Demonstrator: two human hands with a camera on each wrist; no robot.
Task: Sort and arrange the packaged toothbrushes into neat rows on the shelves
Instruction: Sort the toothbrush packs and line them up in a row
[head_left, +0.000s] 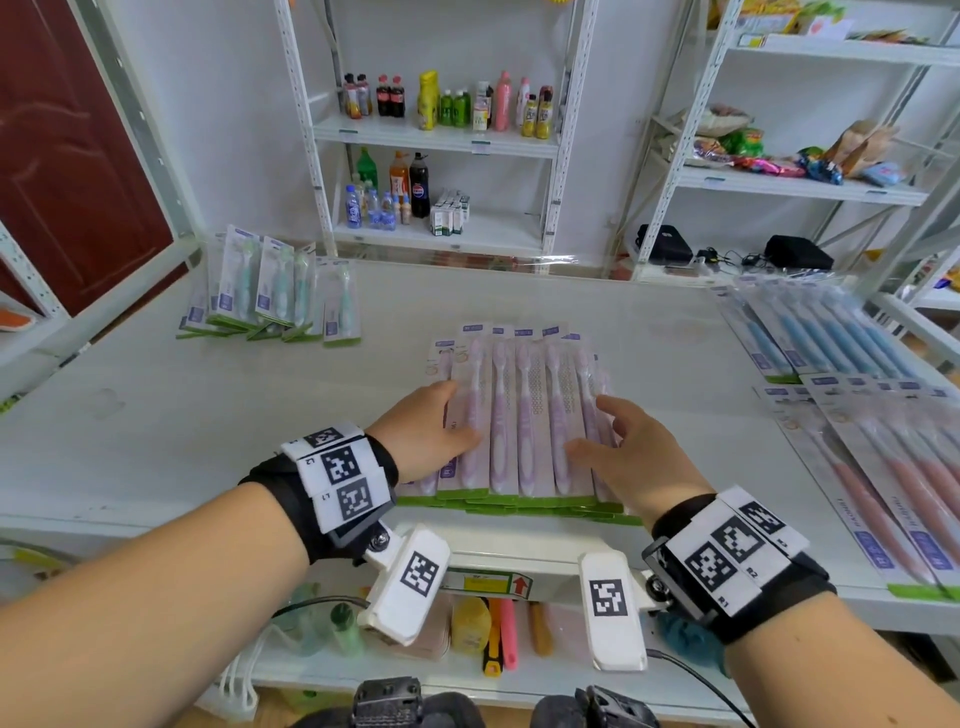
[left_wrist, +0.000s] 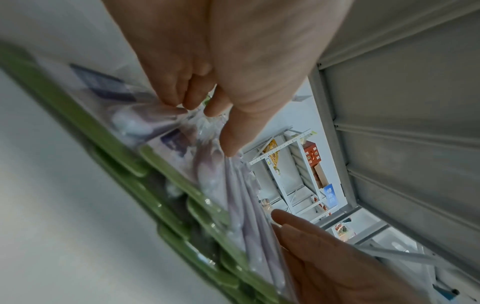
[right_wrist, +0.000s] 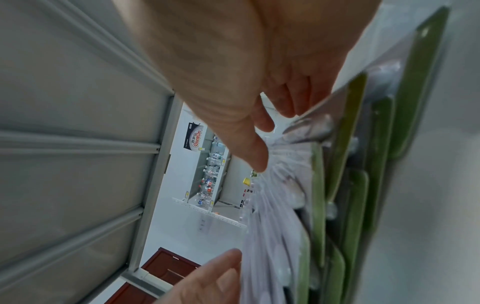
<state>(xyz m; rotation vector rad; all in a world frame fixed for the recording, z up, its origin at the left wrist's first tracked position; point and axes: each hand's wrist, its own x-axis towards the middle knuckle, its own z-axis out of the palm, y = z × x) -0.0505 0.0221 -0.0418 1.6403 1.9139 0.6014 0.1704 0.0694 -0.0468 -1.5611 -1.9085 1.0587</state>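
Toothbrush packs with lilac handles lie fanned in an overlapping row at the middle of the white shelf top, heads toward 12 o'clock and green bottom edges toward 6 o'clock. The left hand rests flat on the row's 9 o'clock side, fingers straight and together, thumb lying across a pack. The right hand rests on the 3 o'clock side with fingers loosely spread and slightly bent, fingertips touching the plastic. In the left wrist view the left fingertips press down on the clear wrapping; in the right wrist view the right fingertips meet the packs the same way.

Small purple labels sit at the top and bottom of each pack; their print is too small to read.

At 10 o'clock a loose pile of mint-green packs lies well apart from the lilac row. At 2 o'clock sits a row of blue packs, and at 3 o'clock a row of pink packs.

On the far rack, cola bottles stand among other drinks, and one dark bottle below carries a Pepsi logo. The right wrist view shows a dark sign reading "Gamen". An orange arrow sticker marks the shelf's front edge.
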